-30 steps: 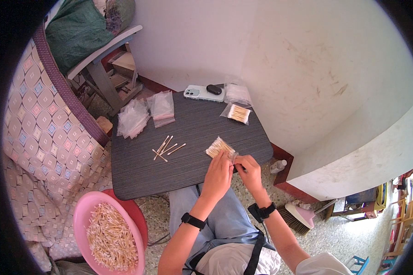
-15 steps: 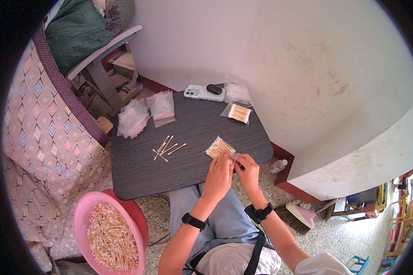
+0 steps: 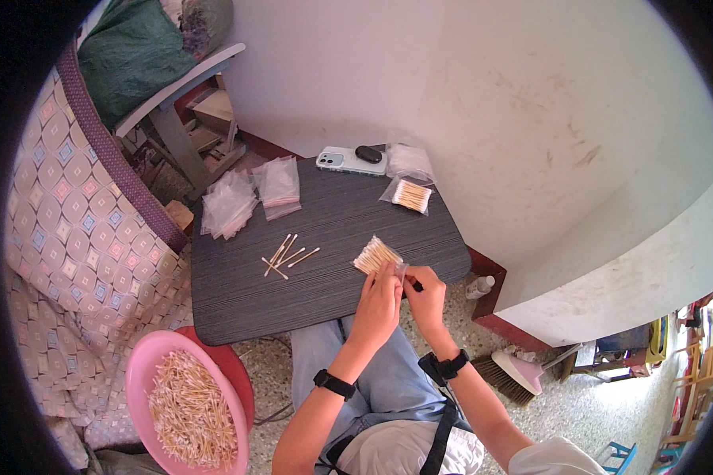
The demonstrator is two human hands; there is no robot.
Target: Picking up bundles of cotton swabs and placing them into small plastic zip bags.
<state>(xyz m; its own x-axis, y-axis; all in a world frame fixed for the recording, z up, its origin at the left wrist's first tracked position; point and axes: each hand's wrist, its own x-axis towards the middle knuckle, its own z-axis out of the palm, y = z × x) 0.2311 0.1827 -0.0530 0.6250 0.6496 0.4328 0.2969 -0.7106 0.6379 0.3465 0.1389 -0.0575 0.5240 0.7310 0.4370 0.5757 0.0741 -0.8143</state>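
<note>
Near the right front part of the dark table [image 3: 238, 305], both hands meet at a clear plastic bag of cotton swabs [image 3: 375, 255]. My left hand [image 3: 379, 305] lies over the bag's lower part, its fingers closed on it. My right hand [image 3: 425, 297] pinches the bag's open-looking end at the right; a small black thing shows by its fingers. The swabs inside lie side by side with white tips toward the upper left. Left of the bag, several loose cotton swabs [image 3: 287, 257] lie crossed on the tabletop.
At the back lie two piles of empty clear bags [image 3: 230, 204], a phone [image 3: 348, 161] with a black case on it, and a filled swab bag [image 3: 411, 195]. A pink basin [image 3: 136, 396] of swabs stands at lower left. A bottle [image 3: 480, 286] and broom [image 3: 515, 376] are right of the table.
My right hand has shifted slightly at the bag's end, its fingers rolling along the edge. The bag stays in nearly the same place under my left hand.
</note>
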